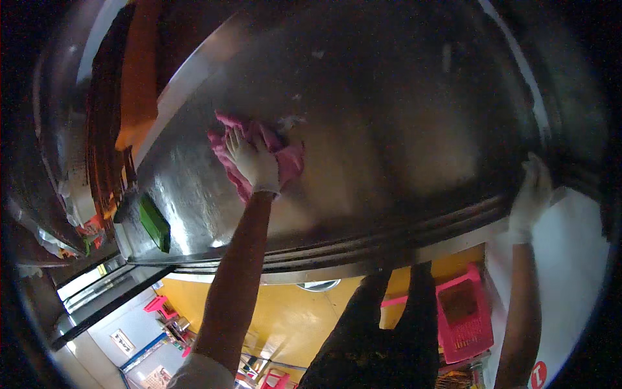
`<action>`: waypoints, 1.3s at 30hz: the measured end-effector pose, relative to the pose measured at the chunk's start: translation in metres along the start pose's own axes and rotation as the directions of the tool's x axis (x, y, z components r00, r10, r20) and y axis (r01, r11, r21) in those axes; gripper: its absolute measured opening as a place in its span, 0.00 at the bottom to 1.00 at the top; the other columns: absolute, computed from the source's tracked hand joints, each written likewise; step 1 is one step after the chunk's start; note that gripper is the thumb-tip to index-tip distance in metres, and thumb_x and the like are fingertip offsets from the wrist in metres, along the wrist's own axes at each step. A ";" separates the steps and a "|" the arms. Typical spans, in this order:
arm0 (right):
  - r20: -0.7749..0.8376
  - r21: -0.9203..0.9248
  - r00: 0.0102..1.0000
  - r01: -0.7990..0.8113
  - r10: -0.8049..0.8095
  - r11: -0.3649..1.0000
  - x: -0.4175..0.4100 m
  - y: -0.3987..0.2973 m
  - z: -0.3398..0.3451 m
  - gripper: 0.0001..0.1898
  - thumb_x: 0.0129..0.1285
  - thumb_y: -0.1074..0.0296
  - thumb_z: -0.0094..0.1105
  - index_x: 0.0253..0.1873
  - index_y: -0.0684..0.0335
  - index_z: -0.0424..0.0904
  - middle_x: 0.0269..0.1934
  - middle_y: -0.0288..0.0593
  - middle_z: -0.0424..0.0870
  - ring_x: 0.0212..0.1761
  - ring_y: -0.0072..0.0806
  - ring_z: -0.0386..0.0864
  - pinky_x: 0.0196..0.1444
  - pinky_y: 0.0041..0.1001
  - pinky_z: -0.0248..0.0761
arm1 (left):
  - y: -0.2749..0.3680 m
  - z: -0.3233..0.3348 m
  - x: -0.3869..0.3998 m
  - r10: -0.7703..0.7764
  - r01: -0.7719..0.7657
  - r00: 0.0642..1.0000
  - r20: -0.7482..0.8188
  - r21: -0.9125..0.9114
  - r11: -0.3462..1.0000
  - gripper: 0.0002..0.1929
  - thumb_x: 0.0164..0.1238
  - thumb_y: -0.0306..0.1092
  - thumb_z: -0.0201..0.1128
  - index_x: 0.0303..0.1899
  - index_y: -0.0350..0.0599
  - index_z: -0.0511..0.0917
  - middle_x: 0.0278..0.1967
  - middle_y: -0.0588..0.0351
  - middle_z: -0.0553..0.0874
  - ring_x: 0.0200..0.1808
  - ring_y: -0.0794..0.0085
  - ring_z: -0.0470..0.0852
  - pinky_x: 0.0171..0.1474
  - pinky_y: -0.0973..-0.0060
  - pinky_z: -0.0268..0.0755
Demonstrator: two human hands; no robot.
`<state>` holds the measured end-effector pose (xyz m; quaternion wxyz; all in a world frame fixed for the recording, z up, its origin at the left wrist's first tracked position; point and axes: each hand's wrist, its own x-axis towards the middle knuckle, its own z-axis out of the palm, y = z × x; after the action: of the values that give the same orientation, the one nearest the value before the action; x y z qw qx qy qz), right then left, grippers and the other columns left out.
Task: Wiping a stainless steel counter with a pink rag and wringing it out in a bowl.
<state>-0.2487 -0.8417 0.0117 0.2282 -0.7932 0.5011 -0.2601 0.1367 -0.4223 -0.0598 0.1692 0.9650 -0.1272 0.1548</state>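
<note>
A white glove covers my left hand (pixel 252 163), which lies with its palm pressed on a crumpled pink cloth (pixel 290 163). The cloth rests on a broad, dark, shiny metal surface (pixel 388 112). Small pale marks show just beyond it. My right hand (pixel 532 194), also gloved, is at the right end of the metal surface, by its edge and a white panel. Its fingers are close together, and whether they grip the edge is unclear. To the left of the cloth, near a corner of the metal, lies a green block-shaped object (pixel 154 223).
A raised ridged edge (pixel 388 238) runs along the near side of the metal. Below are a yellow floor (pixel 301 316), a pink plastic basket (pixel 466 330) and part of a round metal vessel (pixel 318 285). A white panel (pixel 573 257) stands at the right. Blurred orange-lit shapes are at upper left.
</note>
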 end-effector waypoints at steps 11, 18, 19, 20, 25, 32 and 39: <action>-0.096 -0.036 0.983 0.156 -0.159 0.987 -0.006 0.006 0.000 0.09 0.77 0.73 0.58 0.55 0.64 0.87 0.52 0.44 0.90 0.51 0.35 0.86 0.61 0.34 0.77 | 0.064 0.110 0.172 0.204 -0.157 0.971 0.125 -0.314 0.936 0.27 0.80 0.50 0.55 0.71 0.45 0.78 0.71 0.43 0.78 0.73 0.46 0.73 0.74 0.53 0.63; -0.037 -0.067 0.995 0.090 -0.092 0.994 -0.009 0.004 -0.007 0.09 0.77 0.72 0.59 0.54 0.64 0.87 0.48 0.43 0.90 0.49 0.34 0.86 0.62 0.34 0.76 | 0.192 0.155 0.179 0.636 -0.613 0.772 -0.028 -0.302 0.730 0.20 0.76 0.46 0.55 0.56 0.46 0.88 0.54 0.40 0.89 0.58 0.39 0.83 0.65 0.51 0.72; -0.029 -0.073 0.994 0.104 -0.107 0.992 -0.009 0.005 -0.008 0.09 0.77 0.72 0.59 0.54 0.64 0.87 0.48 0.43 0.90 0.49 0.34 0.86 0.62 0.34 0.76 | 0.207 0.157 0.175 0.693 -0.672 0.713 -0.106 -0.386 0.632 0.19 0.74 0.45 0.56 0.53 0.46 0.89 0.52 0.41 0.90 0.54 0.38 0.85 0.61 0.50 0.74; -0.020 -0.112 0.993 0.114 -0.117 0.987 -0.009 0.005 -0.009 0.08 0.77 0.72 0.60 0.54 0.63 0.88 0.47 0.43 0.90 0.48 0.34 0.86 0.61 0.35 0.76 | 0.221 0.158 0.175 0.662 -0.621 0.747 -0.070 -0.429 0.656 0.19 0.74 0.45 0.56 0.53 0.46 0.89 0.52 0.41 0.90 0.54 0.38 0.85 0.61 0.50 0.74; -0.061 -0.114 0.980 0.183 -0.191 0.976 -0.005 0.009 -0.010 0.08 0.76 0.73 0.62 0.53 0.62 0.88 0.45 0.41 0.90 0.46 0.34 0.85 0.60 0.38 0.74 | 0.285 0.189 0.172 0.740 -0.742 0.664 0.106 -0.025 0.670 0.20 0.75 0.31 0.63 0.66 0.49 0.81 0.68 0.46 0.81 0.68 0.47 0.80 0.70 0.58 0.75; -0.044 -0.072 0.988 0.143 -0.147 0.987 -0.004 0.005 -0.009 0.08 0.73 0.74 0.63 0.53 0.61 0.88 0.44 0.41 0.90 0.49 0.38 0.84 0.60 0.39 0.73 | 0.357 0.255 0.212 0.906 -0.922 0.386 -0.173 -0.102 0.373 0.21 0.76 0.30 0.60 0.67 0.51 0.80 0.68 0.49 0.83 0.67 0.53 0.82 0.69 0.59 0.77; -0.106 -0.060 0.983 0.146 -0.152 0.987 -0.001 0.003 -0.008 0.08 0.69 0.75 0.65 0.50 0.59 0.89 0.45 0.42 0.91 0.47 0.41 0.84 0.60 0.38 0.72 | 0.418 0.232 0.183 0.756 -0.434 0.610 0.238 -0.697 0.571 0.24 0.82 0.47 0.54 0.72 0.51 0.78 0.71 0.49 0.81 0.70 0.56 0.79 0.71 0.62 0.72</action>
<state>-0.2568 -0.8425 0.0158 0.1593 -0.8185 0.4588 -0.3068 0.2398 -0.9235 -0.0851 0.3454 0.7611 -0.5389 -0.1052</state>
